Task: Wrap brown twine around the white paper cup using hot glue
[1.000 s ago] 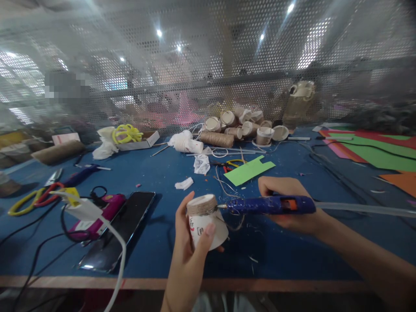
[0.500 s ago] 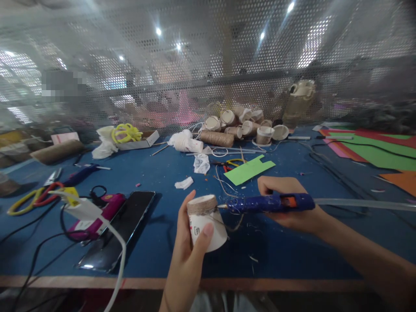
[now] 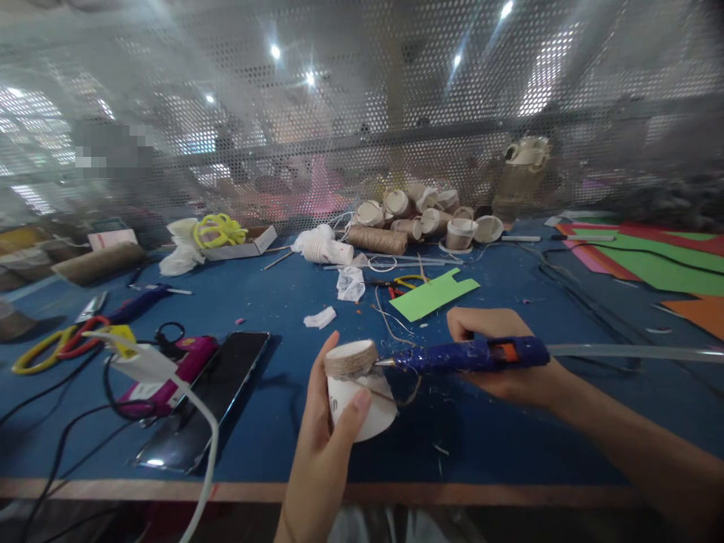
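A white paper cup [image 3: 362,413] is held tilted in my left hand [image 3: 328,437], thumb across its front and fingers behind. Brown twine [image 3: 351,360] is wound round the cup's upper end, and a loose length loops out to the right. My right hand [image 3: 503,351] is wrapped round a blue glue gun [image 3: 469,354] with an orange part. The gun's metal tip is at the twine on the cup's right side; whether they touch is unclear. A clear glue stick [image 3: 633,351] extends from the gun's rear.
A black phone [image 3: 209,400], a magenta tool [image 3: 170,377], scissors [image 3: 56,351] and cables lie at left. A green paper piece [image 3: 434,296] and pliers [image 3: 410,282] lie beyond my hands. Twine-wrapped cups [image 3: 435,222] and a twine roll [image 3: 378,239] stand behind; coloured sheets [image 3: 667,260] lie right.
The cup has turned slightly in my left hand, so its printed mark sits further left. The gun tip has shifted slightly along the twine, and the loose twine has moved.
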### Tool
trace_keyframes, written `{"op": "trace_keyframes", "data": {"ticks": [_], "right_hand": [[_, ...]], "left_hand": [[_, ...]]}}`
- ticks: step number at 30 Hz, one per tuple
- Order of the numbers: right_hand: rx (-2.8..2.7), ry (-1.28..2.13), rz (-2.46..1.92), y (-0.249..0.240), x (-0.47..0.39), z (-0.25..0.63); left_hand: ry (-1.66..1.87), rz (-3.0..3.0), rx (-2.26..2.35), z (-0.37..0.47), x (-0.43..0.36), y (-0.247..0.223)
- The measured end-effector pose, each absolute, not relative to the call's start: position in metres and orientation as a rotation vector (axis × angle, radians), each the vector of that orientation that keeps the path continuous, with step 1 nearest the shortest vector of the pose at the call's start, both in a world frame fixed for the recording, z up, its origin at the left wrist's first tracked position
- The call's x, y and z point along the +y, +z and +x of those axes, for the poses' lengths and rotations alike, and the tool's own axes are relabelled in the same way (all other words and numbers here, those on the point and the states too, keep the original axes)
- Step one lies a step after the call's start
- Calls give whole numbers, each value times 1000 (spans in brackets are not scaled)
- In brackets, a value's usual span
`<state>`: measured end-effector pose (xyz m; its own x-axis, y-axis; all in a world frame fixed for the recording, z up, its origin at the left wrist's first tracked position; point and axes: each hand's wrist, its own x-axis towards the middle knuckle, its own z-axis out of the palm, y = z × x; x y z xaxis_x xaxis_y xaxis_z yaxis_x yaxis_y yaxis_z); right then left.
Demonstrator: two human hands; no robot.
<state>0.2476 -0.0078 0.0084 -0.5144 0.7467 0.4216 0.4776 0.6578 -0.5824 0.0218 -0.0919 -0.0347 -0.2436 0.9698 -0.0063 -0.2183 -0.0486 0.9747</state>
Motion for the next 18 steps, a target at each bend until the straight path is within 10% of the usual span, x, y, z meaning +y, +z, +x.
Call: {"op": "trace_keyframes", "data": {"ticks": [18], "right_hand": [[-2033, 766, -1108, 12, -2, 246]], "left_hand": [[1491, 892, 1155, 28, -93, -26]]}}
